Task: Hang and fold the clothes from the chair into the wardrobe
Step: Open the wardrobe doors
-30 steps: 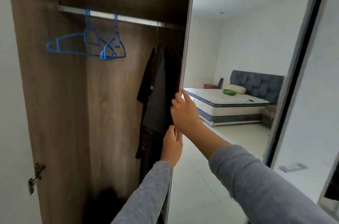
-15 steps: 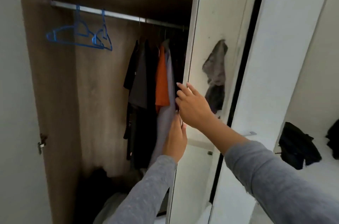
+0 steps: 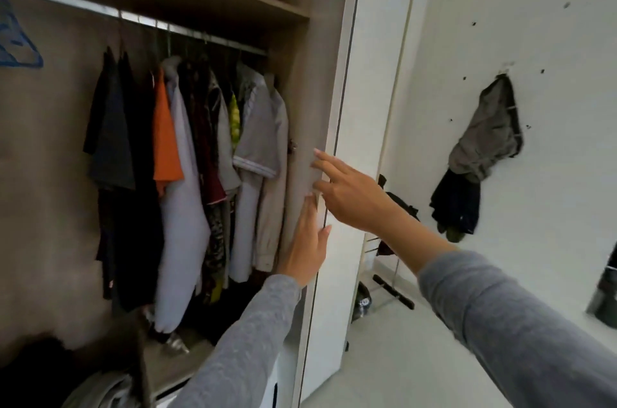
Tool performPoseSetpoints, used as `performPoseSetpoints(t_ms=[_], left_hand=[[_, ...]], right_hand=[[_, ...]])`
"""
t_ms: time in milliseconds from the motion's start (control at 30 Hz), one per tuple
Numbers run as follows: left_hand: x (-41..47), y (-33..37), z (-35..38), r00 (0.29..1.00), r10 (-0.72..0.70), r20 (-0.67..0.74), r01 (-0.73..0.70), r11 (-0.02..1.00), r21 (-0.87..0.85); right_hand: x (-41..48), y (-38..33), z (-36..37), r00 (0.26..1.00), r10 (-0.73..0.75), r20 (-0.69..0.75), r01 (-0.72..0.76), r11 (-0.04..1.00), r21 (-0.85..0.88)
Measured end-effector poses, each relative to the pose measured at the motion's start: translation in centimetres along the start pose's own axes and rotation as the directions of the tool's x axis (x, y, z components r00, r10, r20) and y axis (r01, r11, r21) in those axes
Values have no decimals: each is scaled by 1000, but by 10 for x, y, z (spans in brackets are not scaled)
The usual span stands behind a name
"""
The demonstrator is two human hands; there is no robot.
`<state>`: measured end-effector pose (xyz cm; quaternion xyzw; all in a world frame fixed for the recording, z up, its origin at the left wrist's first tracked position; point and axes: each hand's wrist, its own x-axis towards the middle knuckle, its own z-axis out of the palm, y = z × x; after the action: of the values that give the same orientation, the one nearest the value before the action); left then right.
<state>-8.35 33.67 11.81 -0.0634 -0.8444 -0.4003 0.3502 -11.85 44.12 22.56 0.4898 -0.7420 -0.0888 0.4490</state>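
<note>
A: Fingers first?
B: On the left hand point(image 3: 305, 247) we see fingers straight and together, flat on the wood-grain panel point(image 3: 307, 90) at the wardrobe's point(image 3: 50, 147) right edge. On the right hand point(image 3: 354, 197) the fingers are straight and spread, tips on the same panel just above, gripping nothing.
A: Clothes?
B: We see them hanging packed on the rail point(image 3: 140, 20): dark tops, an orange shirt point(image 3: 165, 144), and a grey polo point(image 3: 263, 134) nearest the hands. A blue hanger point(image 3: 18, 47) hangs bare at far left.
A: Further out?
B: More garments point(image 3: 484, 140) hang on the wall to the right.
</note>
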Motion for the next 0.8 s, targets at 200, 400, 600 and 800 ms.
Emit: performPoseSetpoints(t_ms=[200,400,600,800], left_hand=[[24,12,51,991,59,121,-60,998,2],[62,8,97,968,210,138,-220,973,66],[122,-19,130,902,411,135,-428,892,146],[202,-49,145,889,453,68,-458,874,165]], right_hand=[[-44,39,1,996,82,32,-78,991,-105],[-63,87,22,986,162,30,-152,964,-220],[-62,128,46,972,233,32,-209,919,-333],[-49,168,75,945,327,16,-277,824,-494]])
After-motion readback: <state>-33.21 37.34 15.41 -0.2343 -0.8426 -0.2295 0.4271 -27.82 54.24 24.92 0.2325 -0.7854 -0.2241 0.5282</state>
